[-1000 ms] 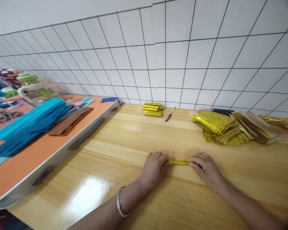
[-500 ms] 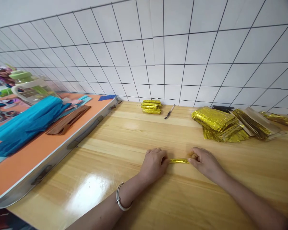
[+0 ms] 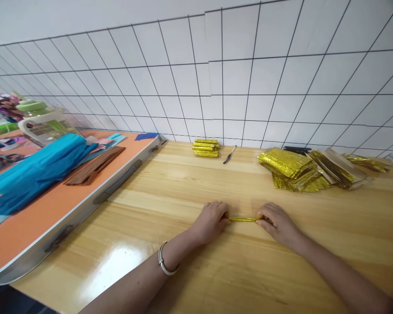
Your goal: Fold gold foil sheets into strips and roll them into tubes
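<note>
A thin gold foil strip (image 3: 243,220) stretches level between my two hands, low over the wooden table (image 3: 170,192). Its left end is pinched in the closed fingers of my left hand (image 3: 212,221), which has a silver bangle (image 3: 163,258) at the wrist. My right hand (image 3: 278,223) grips the other end between thumb and fingers. Beyond them, near the wall, lie a small pile of gold rolls (image 3: 205,148) and a pen (image 3: 229,155). Layered gold foil sheets (image 3: 286,163) rest at the right back.
To the left, an orange board (image 3: 98,187) with a raised edge carries blue crepe paper (image 3: 49,163), brown paper (image 3: 96,165), scissors (image 3: 3,161) and a green-lidded bottle (image 3: 31,107). More folded gold and tan sheets (image 3: 340,168) lie far right. A tiled wall (image 3: 183,83) stands behind.
The gold strip looks narrower between my hands. My right fingers have closed round its end. The view has shifted slightly.
</note>
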The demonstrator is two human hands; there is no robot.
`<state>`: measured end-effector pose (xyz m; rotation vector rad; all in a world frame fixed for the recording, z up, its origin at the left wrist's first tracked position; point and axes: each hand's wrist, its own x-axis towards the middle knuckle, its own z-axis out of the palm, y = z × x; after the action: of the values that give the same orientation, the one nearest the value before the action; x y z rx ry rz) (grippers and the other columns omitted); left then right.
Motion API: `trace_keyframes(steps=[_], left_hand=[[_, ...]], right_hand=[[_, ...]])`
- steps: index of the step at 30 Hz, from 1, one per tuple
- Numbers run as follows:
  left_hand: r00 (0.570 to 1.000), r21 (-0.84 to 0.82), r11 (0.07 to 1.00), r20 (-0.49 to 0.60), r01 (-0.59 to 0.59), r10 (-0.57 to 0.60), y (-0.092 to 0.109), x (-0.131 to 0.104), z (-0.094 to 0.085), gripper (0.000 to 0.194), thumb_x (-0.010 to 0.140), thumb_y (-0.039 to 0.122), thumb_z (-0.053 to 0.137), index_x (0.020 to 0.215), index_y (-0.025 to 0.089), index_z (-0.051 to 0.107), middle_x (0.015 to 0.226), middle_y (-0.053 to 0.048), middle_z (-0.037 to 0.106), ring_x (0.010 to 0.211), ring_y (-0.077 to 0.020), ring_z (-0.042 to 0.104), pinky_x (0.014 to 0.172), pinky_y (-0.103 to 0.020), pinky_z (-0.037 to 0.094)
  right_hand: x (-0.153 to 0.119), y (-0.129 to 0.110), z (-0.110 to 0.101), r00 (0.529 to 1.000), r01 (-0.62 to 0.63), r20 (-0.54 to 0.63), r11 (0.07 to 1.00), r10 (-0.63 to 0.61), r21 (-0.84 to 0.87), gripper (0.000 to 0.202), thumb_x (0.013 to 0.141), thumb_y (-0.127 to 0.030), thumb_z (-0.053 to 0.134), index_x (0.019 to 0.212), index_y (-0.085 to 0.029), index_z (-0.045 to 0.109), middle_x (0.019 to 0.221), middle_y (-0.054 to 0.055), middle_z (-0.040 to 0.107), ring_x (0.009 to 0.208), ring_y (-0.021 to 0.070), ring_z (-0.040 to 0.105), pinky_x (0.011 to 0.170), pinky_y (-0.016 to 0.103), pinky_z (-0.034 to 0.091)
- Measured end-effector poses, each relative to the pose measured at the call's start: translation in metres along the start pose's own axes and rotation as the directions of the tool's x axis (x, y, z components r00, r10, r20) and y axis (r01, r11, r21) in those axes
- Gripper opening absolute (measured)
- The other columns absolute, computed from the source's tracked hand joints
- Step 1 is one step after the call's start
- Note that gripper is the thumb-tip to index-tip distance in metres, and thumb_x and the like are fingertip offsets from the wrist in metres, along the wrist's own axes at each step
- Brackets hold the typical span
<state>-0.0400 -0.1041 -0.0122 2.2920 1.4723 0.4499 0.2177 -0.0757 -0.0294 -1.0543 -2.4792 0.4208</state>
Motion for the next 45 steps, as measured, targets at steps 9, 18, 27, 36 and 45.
trace_keyframes(steps=[9,18,27,36,45], left_hand=[[0.984,0.150,0.975,-0.050,-0.162,0.171,-0.002,-0.006,0.007,0.007,0.085,0.017,0.050,0.087,0.019,0.056,0.084,-0.003,0.056,0.084,-0.0177,0.049,0.075,-0.030,0.034],[0.969,0.336,0.914,-0.017,-0.226,0.246,0.009,-0.004,0.005,0.007,0.088,0.020,0.048,0.088,0.019,0.055,0.085,-0.003,0.055,0.086,-0.0188,0.046,0.078,-0.032,0.032],[0.945,0.348,0.883,0.032,-0.316,0.325,0.025,0.010,0.003,0.009,0.086,0.015,0.047,0.083,0.018,0.055,0.083,-0.004,0.056,0.082,-0.0176,0.046,0.076,-0.032,0.032],[0.917,0.363,0.853,0.008,-0.374,0.399,0.018,0.026,-0.007,0.011,0.085,0.013,0.045,0.084,0.018,0.054,0.082,-0.003,0.056,0.081,-0.0178,0.046,0.074,-0.032,0.031],[0.925,0.250,0.892,0.060,-0.377,0.374,-0.010,0.038,-0.003,0.017,0.089,0.017,0.044,0.104,0.019,0.052,0.087,-0.004,0.060,0.084,-0.0177,0.053,0.077,-0.029,0.038]], right_hand=[[-0.008,-0.018,0.001,0.988,0.152,0.057,0.915,-0.141,-0.373,0.018,0.088,-0.014,0.046,0.099,-0.018,0.060,0.082,0.006,0.056,0.080,0.0197,0.047,0.072,0.032,0.038],[-0.009,-0.026,0.008,0.992,0.117,0.018,0.898,-0.121,-0.424,0.017,0.085,-0.008,0.047,0.076,-0.017,0.059,0.074,0.005,0.053,0.074,0.0188,0.044,0.071,0.032,0.036],[-0.001,-0.037,-0.001,0.998,0.051,0.000,0.902,-0.057,-0.428,0.014,0.087,-0.014,0.047,0.080,-0.018,0.058,0.080,0.007,0.057,0.080,0.0204,0.048,0.072,0.032,0.037],[0.027,-0.036,0.010,0.991,0.096,-0.048,0.917,-0.124,-0.387,0.023,0.083,-0.005,0.041,0.071,-0.018,0.055,0.069,0.003,0.057,0.070,0.0158,0.049,0.069,0.029,0.035],[0.044,-0.024,0.023,0.993,0.064,-0.069,0.920,-0.098,-0.386,0.021,0.082,-0.007,0.042,0.071,-0.018,0.056,0.067,0.002,0.059,0.066,0.0154,0.050,0.065,0.028,0.034]])
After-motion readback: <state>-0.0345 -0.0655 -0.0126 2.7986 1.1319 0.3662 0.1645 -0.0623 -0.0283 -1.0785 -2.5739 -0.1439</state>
